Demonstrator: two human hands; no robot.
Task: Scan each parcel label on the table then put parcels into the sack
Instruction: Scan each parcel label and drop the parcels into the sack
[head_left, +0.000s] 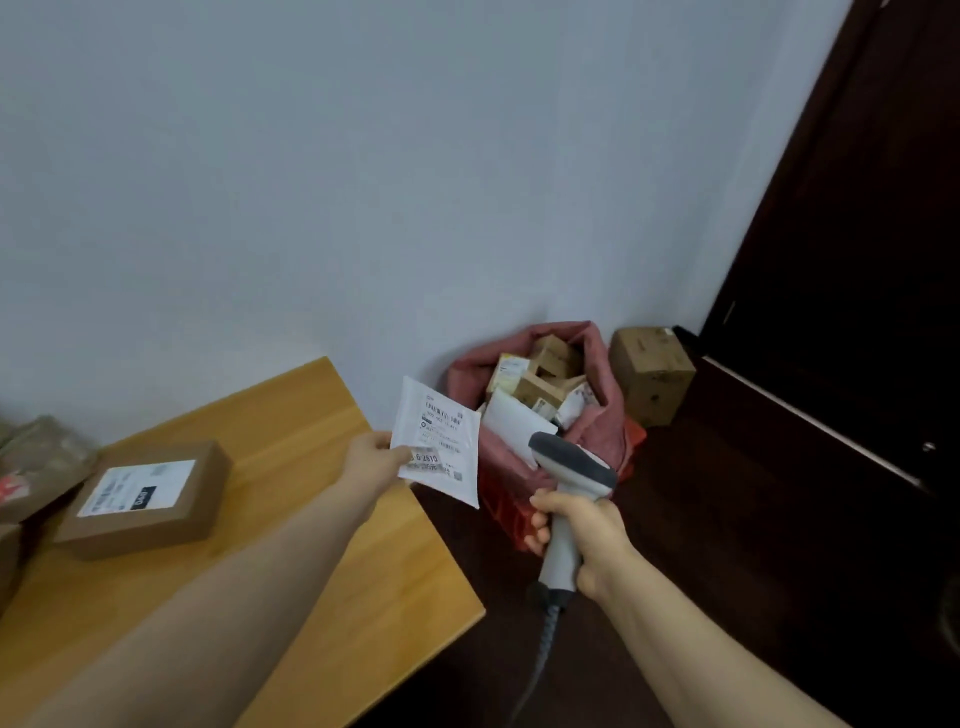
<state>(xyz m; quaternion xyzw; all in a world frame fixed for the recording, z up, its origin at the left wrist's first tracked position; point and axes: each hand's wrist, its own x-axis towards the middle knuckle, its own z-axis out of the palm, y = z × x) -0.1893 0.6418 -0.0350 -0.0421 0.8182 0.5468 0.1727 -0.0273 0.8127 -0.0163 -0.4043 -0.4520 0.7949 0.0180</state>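
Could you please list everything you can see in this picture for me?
white parcel: one, white, held out toward the sack
scanner: one, grey, near the sack
sack: one, pinkish red, floor by wall
sacked parcels: several, brown and white, inside sack
labelled box: one, brown, on table
crumpled parcels: unclear count, brown, table's left edge
table: one, light wood, left
floor box: one, brown, beside door
door: one, dark brown, right
left hand: one, pinches white parcel
right hand: one, grips scanner
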